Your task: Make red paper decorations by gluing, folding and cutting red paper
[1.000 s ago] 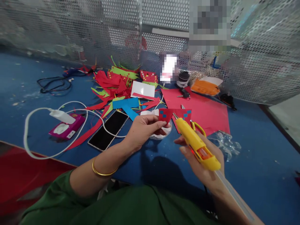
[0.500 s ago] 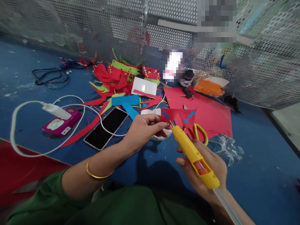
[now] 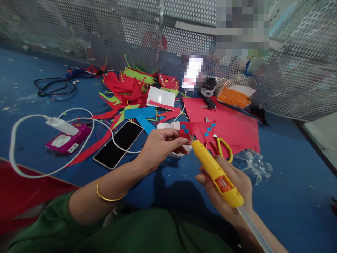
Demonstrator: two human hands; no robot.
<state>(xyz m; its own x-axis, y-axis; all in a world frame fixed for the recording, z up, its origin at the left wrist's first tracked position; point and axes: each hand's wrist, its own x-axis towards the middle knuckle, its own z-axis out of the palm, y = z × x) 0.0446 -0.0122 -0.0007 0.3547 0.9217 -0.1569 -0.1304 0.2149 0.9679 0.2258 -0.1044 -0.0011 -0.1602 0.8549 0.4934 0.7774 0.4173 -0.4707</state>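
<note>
Between its thumb and fingers, my left hand (image 3: pixel 164 146) pinches the left end of a red paper piece (image 3: pixel 198 129) decorated with small blue squares. My right hand (image 3: pixel 230 186) is wrapped round a yellow hot glue gun (image 3: pixel 210 167), a clear glue stick (image 3: pixel 254 228) poking out of its rear. The gun's metal nozzle is at the red piece, close to my left fingertips; whether it touches cannot be made out. Yellow-handled scissors (image 3: pixel 225 149) lie just beyond my right hand. A white round object (image 3: pixel 181 151) sits partly hidden behind my left hand.
A phone (image 3: pixel 118 144) lies left of centre under a white cable. Farther left is a purple power box (image 3: pixel 68 138). Red and green paper scraps (image 3: pixel 123 88), blue strips (image 3: pixel 140 113) and a red sheet (image 3: pixel 231 126) lie toward the perforated metal panel (image 3: pixel 192 38). Crumpled clear plastic (image 3: pixel 254 163) is at right.
The right end of the red paper piece has shifted slightly left. The glue gun stays against or near the piece, and both hands keep their grips. The view has shifted a little.
</note>
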